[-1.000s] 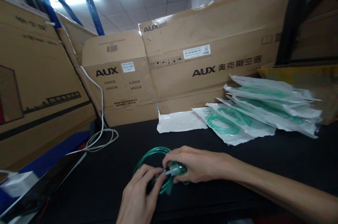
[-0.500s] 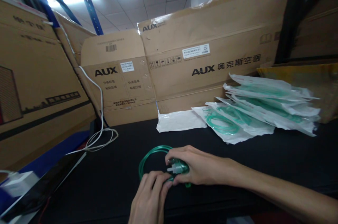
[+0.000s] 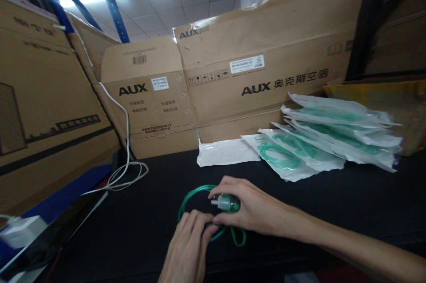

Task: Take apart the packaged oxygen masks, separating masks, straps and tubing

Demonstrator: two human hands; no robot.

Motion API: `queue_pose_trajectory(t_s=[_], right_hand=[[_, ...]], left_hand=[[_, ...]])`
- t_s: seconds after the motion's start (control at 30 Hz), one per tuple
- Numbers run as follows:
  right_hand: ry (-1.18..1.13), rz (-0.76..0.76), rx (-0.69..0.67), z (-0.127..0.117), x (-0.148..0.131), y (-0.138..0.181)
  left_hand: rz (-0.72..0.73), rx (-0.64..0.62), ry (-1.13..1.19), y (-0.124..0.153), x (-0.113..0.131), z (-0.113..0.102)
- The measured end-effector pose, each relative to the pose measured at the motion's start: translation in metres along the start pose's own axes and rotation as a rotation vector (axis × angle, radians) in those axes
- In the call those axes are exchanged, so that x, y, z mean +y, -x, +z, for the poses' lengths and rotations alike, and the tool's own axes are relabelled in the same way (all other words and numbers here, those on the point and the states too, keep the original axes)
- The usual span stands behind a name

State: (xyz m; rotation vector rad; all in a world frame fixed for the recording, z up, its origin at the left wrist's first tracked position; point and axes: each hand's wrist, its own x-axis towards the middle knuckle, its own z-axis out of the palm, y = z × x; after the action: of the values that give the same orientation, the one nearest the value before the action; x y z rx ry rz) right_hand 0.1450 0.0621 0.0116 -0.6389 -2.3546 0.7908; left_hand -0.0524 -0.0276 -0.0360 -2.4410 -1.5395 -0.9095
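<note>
My right hand [image 3: 246,205] curls its fingers around a clear green plastic piece with a whitish nozzle [image 3: 226,202], which looks like part of a breathing mask. The nozzle points left. A coil of green tubing [image 3: 191,194] rests on the black table to the left of it. My left hand [image 3: 191,238] is closed on the near side of this coil, its fingertips meeting my right thumb; the exact grip is hidden. Below my right hand a thin green loop [image 3: 240,241] hangs out onto the table.
White pouches with green tubing [image 3: 279,154] are piled at the back right, beside a flat white packet [image 3: 228,152]. Cardboard boxes [image 3: 216,101] wall off the back. A white cable [image 3: 128,176] and a white plug [image 3: 25,232] lie at left on the black table [image 3: 133,229].
My right hand has shifted slightly up and right with the green piece, showing more of it. The thin green loop now sticks out further below. My left hand has moved slightly right.
</note>
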Motion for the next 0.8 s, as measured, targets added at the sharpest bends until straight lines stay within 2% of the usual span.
queue_pose_trajectory(t_s=[0.07, 0.23, 0.37, 0.5, 0.6, 0.7, 0.8], right_hand=[[-0.056, 0.031, 0.002, -0.012, 0.002, -0.006], [-0.445, 0.273, -0.293, -0.024, 0.011, -0.017], [-0.626, 0.31, -0.378, -0.025, 0.012, -0.014], [-0.56, 0.318, -0.427, -0.03, 0.013, -0.009], [-0.491, 0.257, -0.482, -0.033, 0.015, -0.008], [-0.369, 0.159, -0.467, -0.035, 0.018, -0.007], [-0.286, 0.137, -0.447, -0.038, 0.016, -0.005]], left_hand=[[0.013, -0.016, 0.047, -0.003, 0.002, -0.004], [-0.007, 0.002, 0.133, -0.005, 0.004, -0.007], [-0.041, 0.036, 0.176, -0.002, 0.002, -0.004], [-0.049, 0.056, 0.194, 0.001, -0.001, -0.001], [-0.04, 0.072, 0.188, 0.002, -0.001, 0.0], [-0.029, 0.091, 0.176, 0.002, 0.0, -0.001], [-0.039, 0.094, 0.168, 0.002, 0.001, -0.001]])
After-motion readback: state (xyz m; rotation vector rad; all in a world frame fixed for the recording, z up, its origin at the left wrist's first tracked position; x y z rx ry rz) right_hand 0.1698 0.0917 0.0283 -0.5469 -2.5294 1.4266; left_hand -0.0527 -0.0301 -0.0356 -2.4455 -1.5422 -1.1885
